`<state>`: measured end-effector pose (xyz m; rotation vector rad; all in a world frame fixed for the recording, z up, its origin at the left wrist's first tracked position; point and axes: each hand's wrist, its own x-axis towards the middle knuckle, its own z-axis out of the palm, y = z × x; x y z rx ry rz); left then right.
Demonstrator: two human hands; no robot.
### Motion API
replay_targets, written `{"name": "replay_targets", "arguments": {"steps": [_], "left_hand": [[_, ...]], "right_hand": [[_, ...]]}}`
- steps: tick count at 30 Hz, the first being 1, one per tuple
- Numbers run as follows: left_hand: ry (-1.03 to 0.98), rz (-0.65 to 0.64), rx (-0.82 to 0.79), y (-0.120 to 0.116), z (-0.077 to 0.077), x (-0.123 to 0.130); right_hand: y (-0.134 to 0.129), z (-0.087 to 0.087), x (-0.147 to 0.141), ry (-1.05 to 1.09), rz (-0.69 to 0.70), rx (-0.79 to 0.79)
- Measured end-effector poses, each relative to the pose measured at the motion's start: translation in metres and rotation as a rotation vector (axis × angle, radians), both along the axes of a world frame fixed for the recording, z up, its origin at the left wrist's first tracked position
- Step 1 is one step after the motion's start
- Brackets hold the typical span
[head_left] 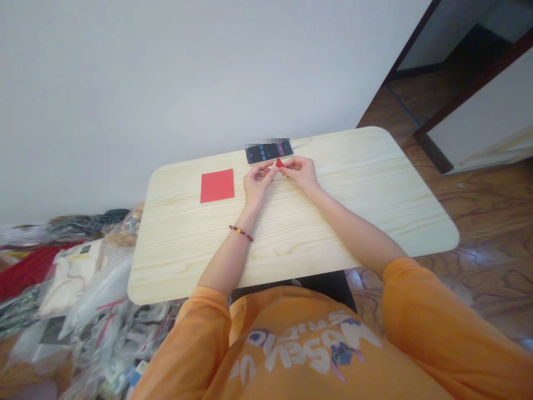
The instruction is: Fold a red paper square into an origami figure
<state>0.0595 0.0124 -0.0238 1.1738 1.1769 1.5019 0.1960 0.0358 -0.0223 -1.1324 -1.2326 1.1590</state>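
Note:
A small piece of folded red paper point(279, 163) is pinched between my two hands above the far middle of the table. My left hand point(259, 180) grips its left side with thumb and fingertips. On the right side, my right hand point(303, 172) pinches it in the same way. The paper's upper part shows as a red point; my fingers hide the rest. A flat square of red paper point(217, 186) lies on the table to the left of my left hand.
Just beyond my hands lies a phone point(268, 151) with a lit screen and a white cable point(303, 143). The pale wooden table point(183, 244) stands against a white wall. Bagged clothes point(83, 278) are piled on the left. A doorway is at the upper right.

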Motion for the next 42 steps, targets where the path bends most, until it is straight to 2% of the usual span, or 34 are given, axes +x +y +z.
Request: {"name": "replay_targets", "arguments": {"steps": [4,7,12,21,29,37,42], "left_hand": [[0.010,-0.026,0.024,-0.0015,-0.0018,0.0025],[0.015,-0.005,0.048,0.0006,-0.0039,0.0009],[-0.014,0.011,0.050,0.0028,-0.0043,-0.0010],[-0.130,0.037,-0.006,-0.0005,0.0017,0.0002],[-0.185,-0.014,-0.021,0.0022,-0.0004,-0.0005],[-0.071,0.012,0.052,-0.0032,0.0025,0.0002],[-0.009,0.014,0.082,-0.0035,-0.0013,-0.0008]], "right_hand": [[-0.0028,-0.0029,-0.0017,-0.125,-0.076,0.154],[-0.0060,-0.0032,-0.0051,-0.120,-0.042,0.195],[-0.0082,-0.0032,-0.0085,-0.052,0.052,0.200],[-0.0074,-0.0044,-0.0051,-0.029,0.051,0.165],[-0.0049,-0.0042,-0.0046,0.057,0.060,0.137],[-0.0035,-0.0050,-0.0055,0.043,0.052,0.123],[-0.0037,-0.0066,-0.0053,0.019,0.048,0.131]]}}
